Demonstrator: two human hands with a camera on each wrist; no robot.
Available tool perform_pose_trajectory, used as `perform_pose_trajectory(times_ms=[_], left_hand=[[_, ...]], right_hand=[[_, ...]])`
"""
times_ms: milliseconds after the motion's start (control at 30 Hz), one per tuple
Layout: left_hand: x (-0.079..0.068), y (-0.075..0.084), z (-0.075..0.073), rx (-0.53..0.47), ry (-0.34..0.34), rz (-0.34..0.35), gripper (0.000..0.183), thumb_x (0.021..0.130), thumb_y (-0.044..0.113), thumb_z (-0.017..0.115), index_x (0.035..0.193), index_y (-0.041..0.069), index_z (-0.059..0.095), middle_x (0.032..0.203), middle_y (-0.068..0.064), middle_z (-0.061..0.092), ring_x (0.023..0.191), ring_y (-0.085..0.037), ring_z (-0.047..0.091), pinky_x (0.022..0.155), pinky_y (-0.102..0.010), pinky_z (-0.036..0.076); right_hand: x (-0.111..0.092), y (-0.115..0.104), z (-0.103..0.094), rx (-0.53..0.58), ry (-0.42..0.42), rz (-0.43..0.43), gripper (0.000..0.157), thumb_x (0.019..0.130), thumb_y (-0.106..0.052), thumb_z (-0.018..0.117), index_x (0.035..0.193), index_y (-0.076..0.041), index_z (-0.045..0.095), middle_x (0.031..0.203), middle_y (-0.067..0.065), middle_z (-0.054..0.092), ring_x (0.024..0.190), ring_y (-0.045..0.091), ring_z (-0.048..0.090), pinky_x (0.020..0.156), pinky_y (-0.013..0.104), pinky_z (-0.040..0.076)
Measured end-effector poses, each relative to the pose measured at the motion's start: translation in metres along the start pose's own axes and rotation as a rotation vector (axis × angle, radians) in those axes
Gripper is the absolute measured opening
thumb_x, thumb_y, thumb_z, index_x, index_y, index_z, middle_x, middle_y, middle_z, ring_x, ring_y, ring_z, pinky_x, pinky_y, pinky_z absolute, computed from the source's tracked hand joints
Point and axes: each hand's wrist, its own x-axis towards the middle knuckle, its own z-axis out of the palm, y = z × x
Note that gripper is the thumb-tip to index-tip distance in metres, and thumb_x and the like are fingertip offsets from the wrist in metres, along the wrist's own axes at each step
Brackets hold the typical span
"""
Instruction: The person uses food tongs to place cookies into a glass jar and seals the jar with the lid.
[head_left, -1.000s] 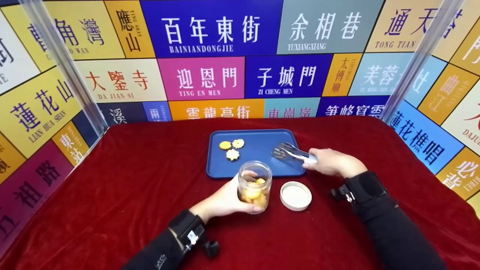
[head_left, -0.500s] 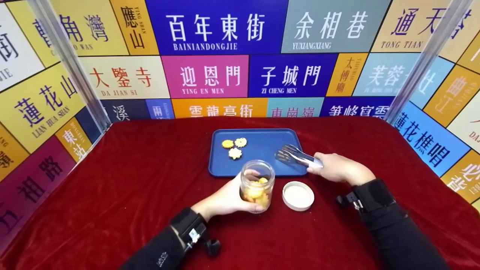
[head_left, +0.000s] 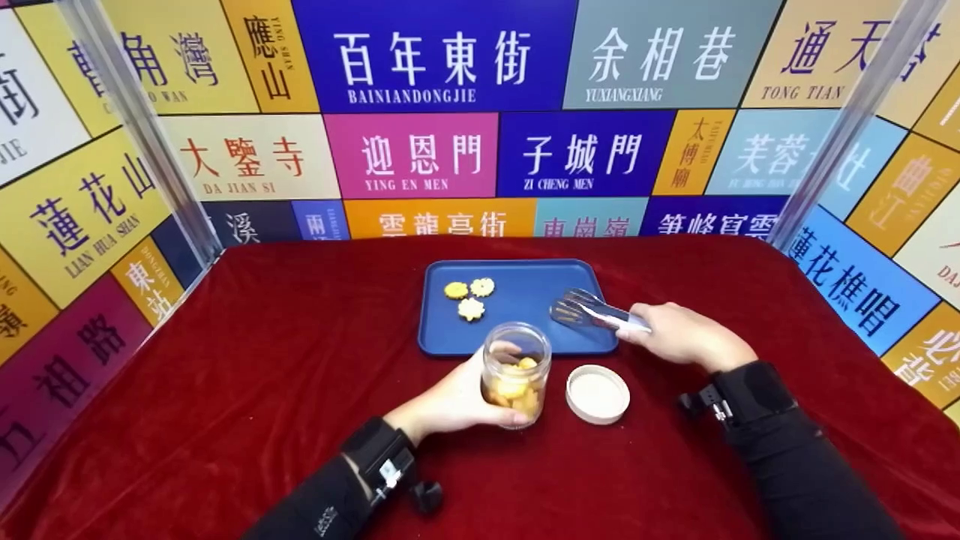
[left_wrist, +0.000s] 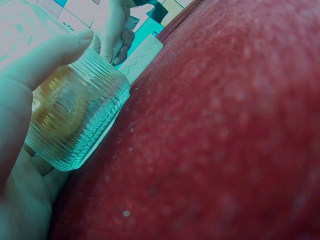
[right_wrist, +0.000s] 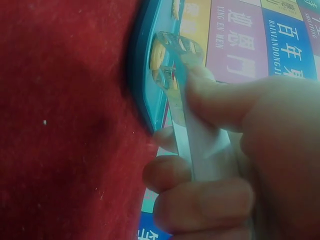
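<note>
Head view: the left hand (head_left: 457, 401) curls round a clear glass jar (head_left: 501, 390), thumb across its near side and fingers behind, seen through the glass. The jar stands about upright with its mouth uncovered, and yellow cookie pieces (head_left: 516, 386) fill its lower part. Just to its right, on the red-clothed tabletop (head_left: 300, 352), lies a round, pale lid (head_left: 598, 394). Farther right, the right hand (head_left: 686, 334) grips a pair of metal tongs (head_left: 616, 318) by the handles, their slotted heads pointing left over the right part of a blue tray (head_left: 517, 292). Three flower-shaped cookies (head_left: 471, 309) sit close together toward the tray's left side, one nearer the person than the other two.

In the right wrist view, the thumb presses one tong arm while the fingers wrap the other side; the two heads are a little apart. A cookie (right_wrist: 157, 54) shows beside them, though whether it lies between them cannot be told. The left wrist view shows the ribbed base of the jar near the cloth.

Black straps (head_left: 754, 391) circle both wrists, and colourful lettered panels (head_left: 435, 56) stand behind the tabletop.
</note>
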Motion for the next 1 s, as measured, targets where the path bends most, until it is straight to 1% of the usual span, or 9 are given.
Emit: perform_pose_trajectory(times_ms=[100,367,533,700,867,1000], left_hand=[[0.000,0.000,0.000,0.002,0.001,-0.002,0.087,0.078,0.012,0.095,0.149,0.011,0.044,0.140,-0.001,0.063,0.127,-0.015,0.063,0.114,-0.033,0.046],[0.000,0.000,0.000,-0.003,-0.002,0.014,0.088,0.078,0.010,0.095,0.149,0.010,0.045,0.140,-0.002,0.064,0.128,-0.016,0.062,0.116,-0.034,0.045],[0.000,-0.001,0.000,0.003,0.000,0.005,0.089,0.077,0.011,0.096,0.149,0.010,0.045,0.140,-0.001,0.063,0.129,-0.015,0.062,0.115,-0.034,0.045],[0.000,-0.002,0.000,-0.002,0.002,0.007,0.088,0.077,0.011,0.095,0.149,0.009,0.045,0.141,-0.002,0.063,0.129,-0.016,0.062,0.115,-0.033,0.045],[0.000,0.000,0.000,0.024,0.008,0.012,0.087,0.078,0.012,0.095,0.148,0.006,0.045,0.143,-0.006,0.060,0.130,-0.015,0.060,0.116,-0.031,0.043],[0.000,-0.001,-0.001,0.027,0.008,0.021,0.086,0.078,0.011,0.095,0.148,0.006,0.046,0.142,-0.007,0.061,0.129,-0.015,0.060,0.116,-0.031,0.044]], right_hand=[[-0.002,0.000,-0.003,-0.024,0.022,-0.017,0.030,0.107,-0.040,0.064,0.106,-0.011,0.062,0.078,0.002,0.055,0.073,0.020,0.053,0.068,0.036,0.041],[-0.010,-0.006,-0.020,-0.022,0.076,-0.002,0.033,0.107,-0.045,0.062,0.115,-0.012,0.063,0.084,0.004,0.058,0.077,0.022,0.056,0.070,0.039,0.042],[-0.018,-0.013,-0.030,-0.040,0.098,-0.005,0.033,0.108,-0.044,0.062,0.120,-0.014,0.063,0.086,0.003,0.059,0.080,0.022,0.057,0.071,0.039,0.043],[-0.024,-0.022,-0.039,-0.062,0.129,-0.033,0.032,0.108,-0.044,0.062,0.122,-0.015,0.064,0.085,0.000,0.060,0.078,0.020,0.056,0.071,0.039,0.043],[-0.033,-0.035,-0.050,-0.081,0.171,-0.079,0.031,0.108,-0.043,0.063,0.122,-0.016,0.065,0.086,-0.001,0.063,0.076,0.019,0.056,0.070,0.039,0.044],[-0.041,-0.048,-0.057,-0.080,0.179,-0.100,0.032,0.108,-0.044,0.063,0.125,-0.017,0.065,0.088,-0.002,0.065,0.077,0.019,0.056,0.070,0.039,0.044]])
